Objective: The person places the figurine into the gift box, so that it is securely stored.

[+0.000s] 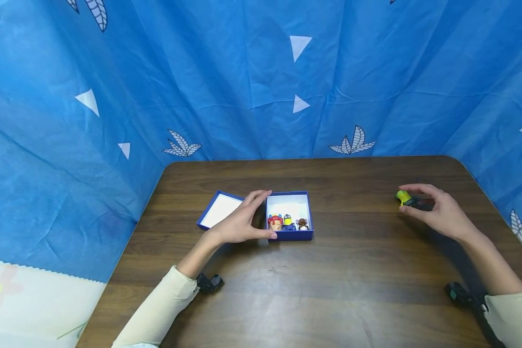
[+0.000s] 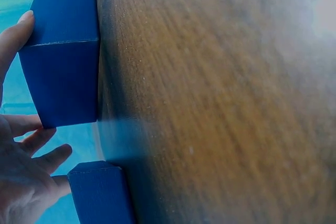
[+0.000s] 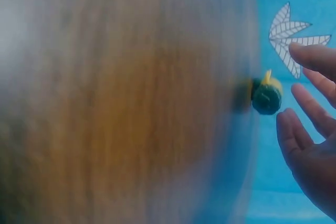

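My left hand [image 1: 239,224] holds a small blue box [image 1: 289,235] at its left side, thumb on the front edge and fingers at the back corner. Along the front inside the white-lined box lie three toy figures: a red and tan one [image 1: 275,223], a yellow and blue one [image 1: 288,222] and a brown one [image 1: 302,224]. Far to the right, my right hand [image 1: 445,212] spreads thumb and fingers around a green and yellow toy figure [image 1: 403,197] on the table. In the right wrist view a gap shows between the fingertips and that toy figure [image 3: 267,98].
The blue box lid [image 1: 219,210], white inside, lies just left of the box, partly behind my left hand. A brown wooden table [image 1: 330,290] carries everything. Behind it hangs a blue curtain [image 1: 243,87] with white leaf and triangle prints.
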